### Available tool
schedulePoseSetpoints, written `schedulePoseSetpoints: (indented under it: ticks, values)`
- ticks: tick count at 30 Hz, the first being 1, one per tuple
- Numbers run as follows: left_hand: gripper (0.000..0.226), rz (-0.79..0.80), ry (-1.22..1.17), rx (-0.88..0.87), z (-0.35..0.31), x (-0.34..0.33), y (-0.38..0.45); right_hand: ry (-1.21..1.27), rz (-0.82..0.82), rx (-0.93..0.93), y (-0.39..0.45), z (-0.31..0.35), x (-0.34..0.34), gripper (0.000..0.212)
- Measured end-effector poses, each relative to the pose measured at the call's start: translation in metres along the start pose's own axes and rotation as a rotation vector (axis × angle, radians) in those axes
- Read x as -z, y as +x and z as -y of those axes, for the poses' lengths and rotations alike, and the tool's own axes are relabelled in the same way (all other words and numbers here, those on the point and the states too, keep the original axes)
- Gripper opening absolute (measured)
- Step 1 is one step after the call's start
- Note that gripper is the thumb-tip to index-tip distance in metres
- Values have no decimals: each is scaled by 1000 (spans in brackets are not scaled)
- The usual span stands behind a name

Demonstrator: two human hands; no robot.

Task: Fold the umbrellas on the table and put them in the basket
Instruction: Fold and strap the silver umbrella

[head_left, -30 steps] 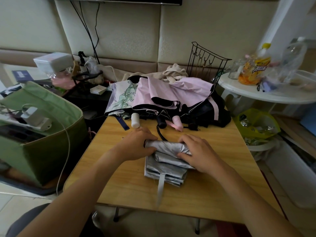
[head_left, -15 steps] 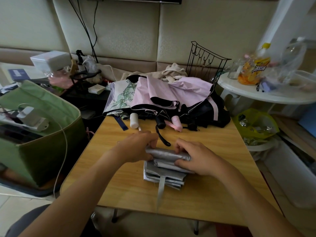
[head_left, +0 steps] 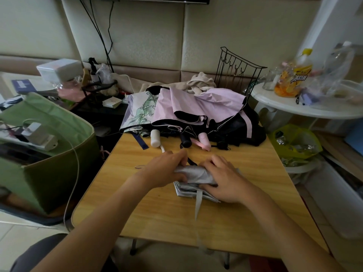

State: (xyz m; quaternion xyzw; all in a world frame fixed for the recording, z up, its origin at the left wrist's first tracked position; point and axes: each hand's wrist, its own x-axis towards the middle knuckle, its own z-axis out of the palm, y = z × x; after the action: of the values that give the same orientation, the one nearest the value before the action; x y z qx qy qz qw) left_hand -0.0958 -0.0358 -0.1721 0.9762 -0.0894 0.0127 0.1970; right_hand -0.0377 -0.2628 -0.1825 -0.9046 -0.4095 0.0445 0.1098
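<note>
A: Since 1 second ago, both hands have been drawn closer together on the silver umbrella (head_left: 193,174), and more of its canopy has been rolled up toward the far side, so a tighter bundle is seen.

B: How are the fingers placed?

A: The fingers of the left hand (head_left: 167,169) are curled over the left end of the roll, the thumb tucked under it. The right hand (head_left: 224,180) is pressed on the right end, its fingers bent around the fabric. The bundle is clamped from both sides.

B: And where is it kept?

A: It is held on the counter (head_left: 245,216), near the middle, with its strap (head_left: 198,205) trailing toward the near edge, not yet fastened.

B: What is implied for the task?

A: The rolling is judged to be almost done. The strap is probably to be wrapped around next, and only then can the umbrella be carried to the green basket (head_left: 59,163) standing left of the counter.

B: What is left?

A: At least 3 handles are counted in the pile of unfolded umbrellas (head_left: 192,112) at the far edge, so most of the job is judged to remain.
</note>
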Motion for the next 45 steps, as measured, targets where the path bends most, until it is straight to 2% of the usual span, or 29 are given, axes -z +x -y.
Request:
schedulePoseSetpoints:
  ticks: [3,9,14,18,21,25,28,30,34,36,39,42,45]
  values:
    - [47,-7,79,20,-2,-1,2,169,78,-54,-4,1,7,55]
    - [50,2,149,-70,-4,-9,-1,80,-27,-34,-3,5,6,40]
    - [44,26,-7,-66,-6,-7,-5,-8,-87,60,-2,14,5,43]
    - [43,61,-11,-99,-14,-6,-5,-99,-74,102,-3,21,2,50]
    - [45,102,59,-73,-20,-11,-3,-130,-9,65,-5,21,8,44]
    - [29,79,103,-111,-28,-14,-3,-57,111,-38,-9,21,18,32]
    - [29,65,51,-133,-28,-9,-6,-117,36,-7,-10,25,21,28]
    - [27,108,-49,-124,-24,-2,-9,-193,-48,44,-10,28,22,29]
    - [23,336,-231,-15,-20,23,-16,-253,-155,142,-9,31,20,36]
    - [23,399,-288,35,-19,31,-18,-241,-182,158,-9,35,20,39]
    - [22,293,-78,-32,-19,34,-18,-173,-148,117,-11,40,27,39]
    - [28,154,148,-117,-29,28,-20,-92,3,41,-11,37,43,39]
    - [36,-69,352,-265,-40,15,-21,-31,170,-49,-12,27,57,40]
